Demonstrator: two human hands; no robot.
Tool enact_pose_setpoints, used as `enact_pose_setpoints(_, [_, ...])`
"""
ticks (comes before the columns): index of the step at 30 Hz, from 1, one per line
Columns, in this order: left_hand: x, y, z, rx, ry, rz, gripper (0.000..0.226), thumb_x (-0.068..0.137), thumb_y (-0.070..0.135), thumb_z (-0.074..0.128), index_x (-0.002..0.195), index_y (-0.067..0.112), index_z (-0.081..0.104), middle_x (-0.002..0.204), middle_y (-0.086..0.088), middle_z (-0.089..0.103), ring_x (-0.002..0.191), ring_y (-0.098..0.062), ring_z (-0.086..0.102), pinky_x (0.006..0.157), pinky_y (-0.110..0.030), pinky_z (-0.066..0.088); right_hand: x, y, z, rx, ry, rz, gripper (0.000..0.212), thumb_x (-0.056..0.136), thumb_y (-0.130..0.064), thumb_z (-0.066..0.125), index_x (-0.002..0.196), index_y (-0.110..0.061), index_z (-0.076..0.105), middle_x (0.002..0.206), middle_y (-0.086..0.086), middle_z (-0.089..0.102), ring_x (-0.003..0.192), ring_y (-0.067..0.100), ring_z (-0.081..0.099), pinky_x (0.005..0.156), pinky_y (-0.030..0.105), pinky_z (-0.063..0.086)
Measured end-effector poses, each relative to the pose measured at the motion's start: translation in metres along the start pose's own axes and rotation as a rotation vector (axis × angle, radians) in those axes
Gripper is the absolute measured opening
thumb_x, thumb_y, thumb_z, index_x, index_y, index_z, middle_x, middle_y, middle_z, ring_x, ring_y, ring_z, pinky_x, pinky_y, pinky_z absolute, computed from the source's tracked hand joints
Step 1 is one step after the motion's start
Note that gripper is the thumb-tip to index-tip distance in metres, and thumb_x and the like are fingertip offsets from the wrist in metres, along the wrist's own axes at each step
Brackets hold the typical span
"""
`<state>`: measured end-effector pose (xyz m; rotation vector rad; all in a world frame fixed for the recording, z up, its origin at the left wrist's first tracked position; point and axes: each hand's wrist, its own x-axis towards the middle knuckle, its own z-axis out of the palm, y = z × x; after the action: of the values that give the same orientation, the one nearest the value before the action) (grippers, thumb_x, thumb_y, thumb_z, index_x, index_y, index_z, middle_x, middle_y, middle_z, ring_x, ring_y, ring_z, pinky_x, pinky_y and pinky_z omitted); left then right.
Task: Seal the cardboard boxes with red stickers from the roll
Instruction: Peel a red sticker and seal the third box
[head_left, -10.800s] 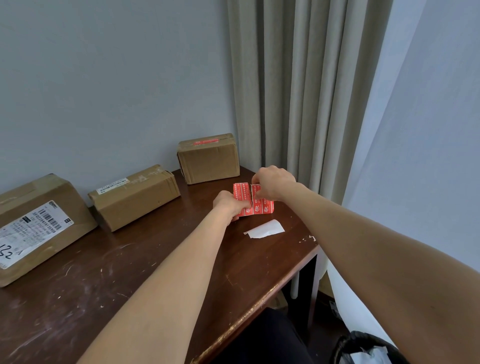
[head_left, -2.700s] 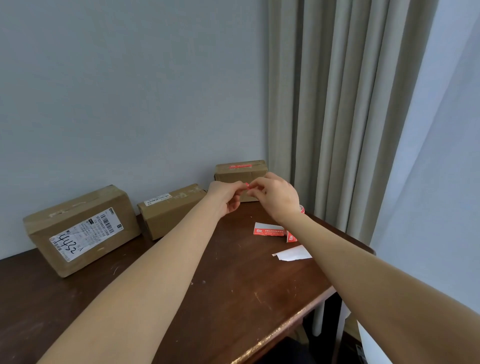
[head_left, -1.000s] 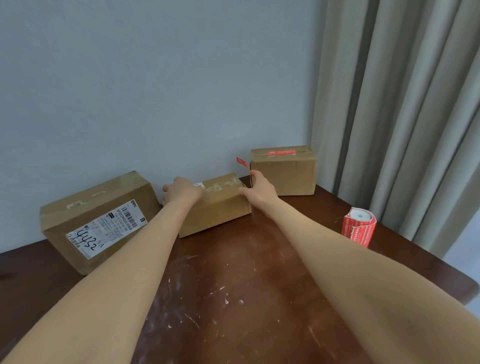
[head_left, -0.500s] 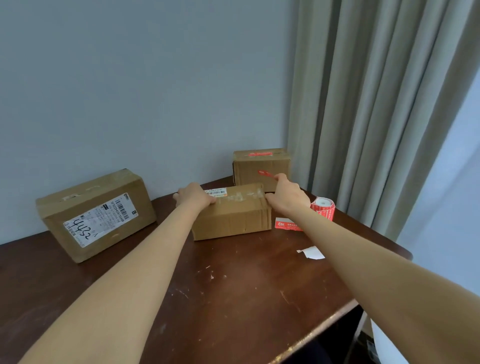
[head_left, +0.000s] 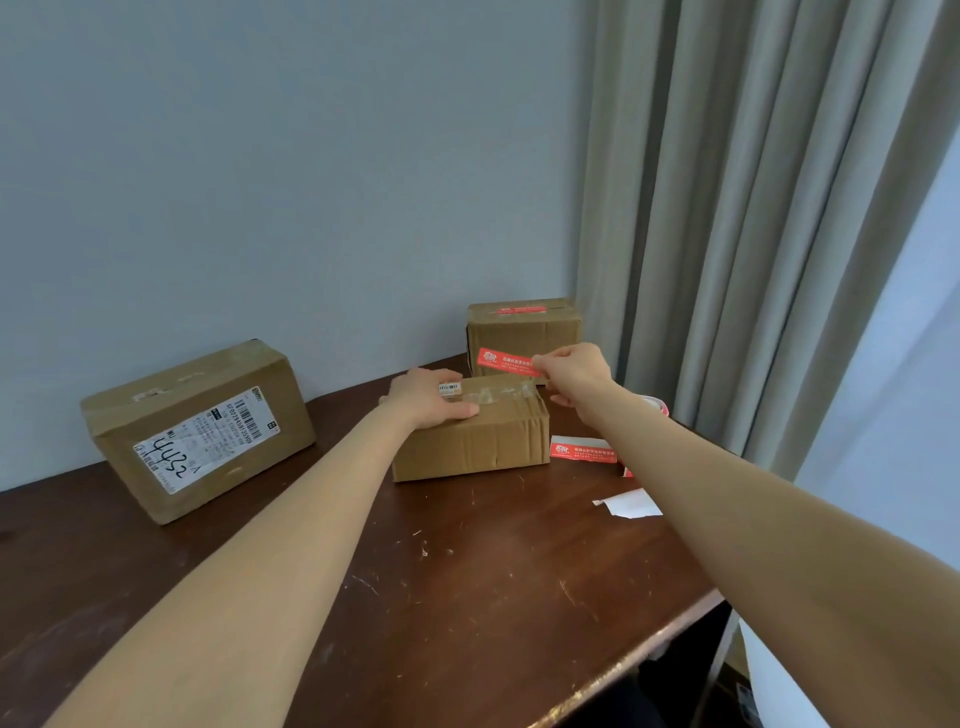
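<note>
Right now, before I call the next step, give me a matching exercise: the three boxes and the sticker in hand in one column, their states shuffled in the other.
Things:
1. middle box
2. far box
3. large box
4. red sticker

States:
A. pinched by the right hand, held in the air
B. white shipping label on its face
C. left hand rests on its top
D. sealing sticker already on its top

Pairs: 1-C, 2-D, 3-B, 4-A.
</note>
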<state>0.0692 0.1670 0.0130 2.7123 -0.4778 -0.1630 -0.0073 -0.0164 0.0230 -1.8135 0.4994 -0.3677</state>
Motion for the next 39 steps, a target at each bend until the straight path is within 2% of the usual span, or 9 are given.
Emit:
enact_pose_setpoints(3, [0.004, -0.002, 0.0, -0.003, -0.081, 0.046, 0.066, 0.079, 0.06, 0.062, 0.138, 0.035, 0.045, 0.149, -0.002, 0.039, 0.135, -0.028, 0.036, 0.11, -0.049, 0.032, 0.007, 0.0, 0.0, -0.02, -0.03, 0.045, 0.025, 0.088, -0.022, 0.069, 0.106, -0.005, 0.066, 0.092, 0.006, 0.062, 0.086, 0.017, 0.057, 0.067, 0.026, 0.049])
enact_pose_setpoints(7, [0.003, -0.001, -0.004, -0.107, -0.089, 0.071, 0.058, 0.083, 0.047, 0.067, 0.135, 0.027, 0.051, 0.147, -0.001, 0.041, 0.135, -0.024, 0.037, 0.11, -0.039, 0.032, 0.017, -0.001, -0.003, -0.062, -0.037, 0.069, 0.028, 0.085, -0.023, 0.072, 0.102, -0.002, 0.067, 0.088, 0.008, 0.061, 0.077, 0.015, 0.055, 0.057, 0.023, 0.042])
enact_pose_setpoints(10, [-0.001, 0.003, -0.012, -0.324, 0.136, 0.039, 0.039, 0.086, 0.035, 0.067, 0.12, 0.016, 0.064, 0.132, -0.004, 0.057, 0.117, -0.019, 0.052, 0.094, -0.03, 0.039, 0.021, -0.005, -0.005, -0.075, -0.039, 0.075, 0.03, 0.084, -0.022, 0.073, 0.106, -0.002, 0.065, 0.088, 0.007, 0.059, 0.072, 0.014, 0.051, 0.053, 0.023, 0.037])
enact_pose_setpoints(13, [0.001, 0.005, -0.021, -0.531, 0.281, -0.052, 0.029, 0.088, 0.028, 0.066, 0.111, 0.011, 0.068, 0.12, -0.006, 0.064, 0.114, -0.021, 0.055, 0.094, -0.032, 0.043, 0.023, -0.008, -0.005, -0.075, -0.07, 0.075, 0.031, 0.084, -0.021, 0.073, 0.107, -0.002, 0.065, 0.088, 0.007, 0.057, 0.066, 0.012, 0.047, 0.051, 0.023, 0.034])
enact_pose_setpoints(21, [-0.003, 0.023, -0.025, -0.633, 0.203, -0.063, 0.024, 0.086, 0.031, 0.068, 0.099, 0.011, 0.064, 0.102, -0.004, 0.063, 0.098, -0.017, 0.055, 0.08, -0.029, 0.044, 0.022, -0.009, -0.002, -0.091, -0.107, 0.036, 0.032, 0.086, -0.021, 0.072, 0.11, -0.002, 0.066, 0.093, 0.007, 0.057, 0.067, 0.011, 0.045, 0.051, 0.022, 0.034])
enact_pose_setpoints(27, [-0.007, 0.033, -0.026, -0.658, 0.17, -0.052, 0.023, 0.085, 0.028, 0.07, 0.098, 0.01, 0.066, 0.1, -0.003, 0.061, 0.098, -0.017, 0.053, 0.075, -0.026, 0.043, 0.021, -0.011, -0.003, -0.107, -0.112, 0.023, 0.032, 0.086, -0.023, 0.072, 0.11, -0.003, 0.066, 0.093, 0.007, 0.057, 0.071, 0.013, 0.046, 0.052, 0.022, 0.034])
enact_pose_setpoints(31, [-0.009, 0.039, -0.028, -0.629, 0.164, -0.031, 0.02, 0.084, 0.023, 0.07, 0.097, 0.008, 0.069, 0.081, 0.002, 0.057, 0.079, -0.011, 0.052, 0.062, -0.019, 0.041, 0.019, -0.011, -0.004, -0.089, -0.122, 0.023, 0.031, 0.086, -0.023, 0.072, 0.108, -0.002, 0.067, 0.093, 0.007, 0.058, 0.076, 0.015, 0.05, 0.052, 0.022, 0.035])
enact_pose_setpoints(36, [-0.008, 0.042, -0.029, -0.584, 0.188, -0.004, 0.016, 0.085, 0.024, 0.068, 0.095, 0.01, 0.07, 0.097, -0.003, 0.063, 0.093, -0.016, 0.055, 0.076, -0.026, 0.044, 0.014, -0.011, -0.008, 0.068, -0.109, 0.127, 0.021, 0.088, -0.021, 0.07, 0.099, -0.003, 0.067, 0.071, 0.003, 0.056, 0.062, 0.01, 0.049, 0.051, 0.02, 0.039])
enact_pose_setpoints(39, [-0.005, 0.046, -0.031, -0.582, 0.222, 0.007, 0.008, 0.085, 0.023, 0.069, 0.087, 0.015, 0.068, 0.099, -0.001, 0.06, 0.099, -0.017, 0.053, 0.084, -0.029, 0.046, 0.014, -0.012, -0.008, 0.18, -0.05, 0.182, 0.017, 0.086, -0.02, 0.072, 0.094, -0.006, 0.066, 0.069, 0.002, 0.057, 0.057, 0.009, 0.051, 0.051, 0.02, 0.042])
